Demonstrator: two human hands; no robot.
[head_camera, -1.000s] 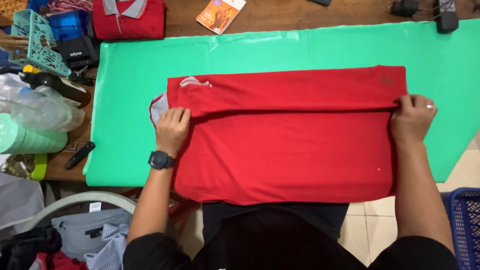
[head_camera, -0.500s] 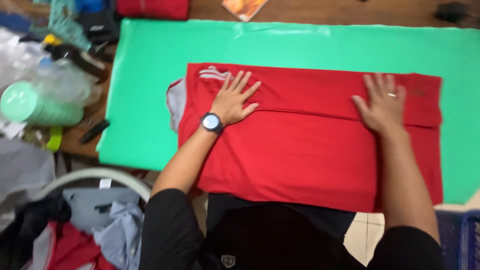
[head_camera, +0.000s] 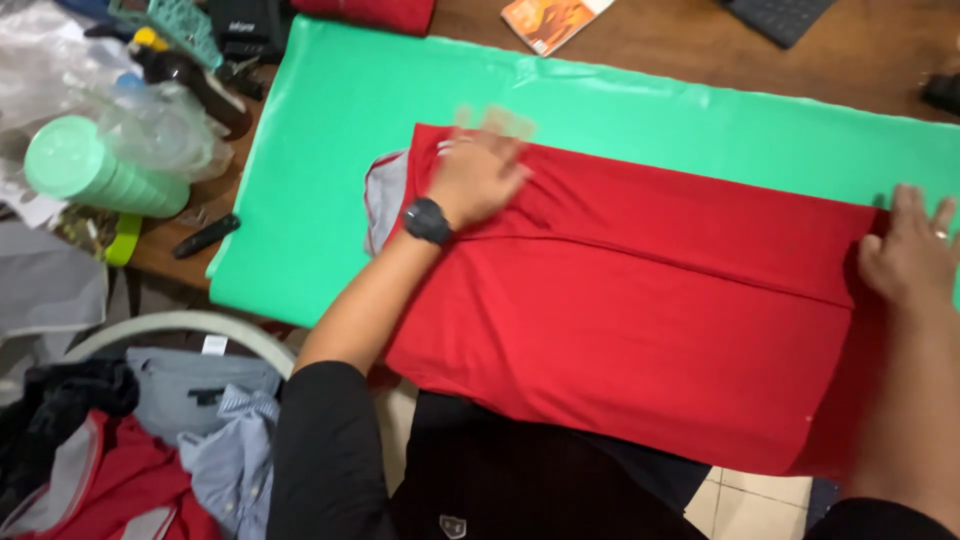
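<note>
Since the earlier frame the left hand (head_camera: 478, 172) has slid toward the collar end of the red shirt (head_camera: 640, 300) and is now blurred by motion, while the right hand (head_camera: 912, 262) has moved out to the opposite end of the garment, at the 3 o'clock edge of the view. Both hands lie flat with spread fingers on the cloth; neither is clenched and neither grasps anything, they only press and smooth. The left wrist carries a black watch (head_camera: 428, 221), and a ring shows on one right finger. The red shirt lies on the green mat (head_camera: 330, 160) that covers the wooden table (head_camera: 680, 40), and its lower part hangs over the table edge toward the person at 6 o'clock. The far long side is already folded inward, which makes a straight crease across the shirt from the left hand to the right hand, and the grey inner collar (head_camera: 382, 195) shows at 9 o'clock from the left hand. I judge that the folding is at an early stage: one lengthwise fold is laid, while the near side and the crosswise folds are not yet made. At 10 o'clock stand a pale green container (head_camera: 95, 170) and crumpled clear plastic bags (head_camera: 70, 75); at 7 o'clock a round basket (head_camera: 150, 330) holds other clothes.
</note>
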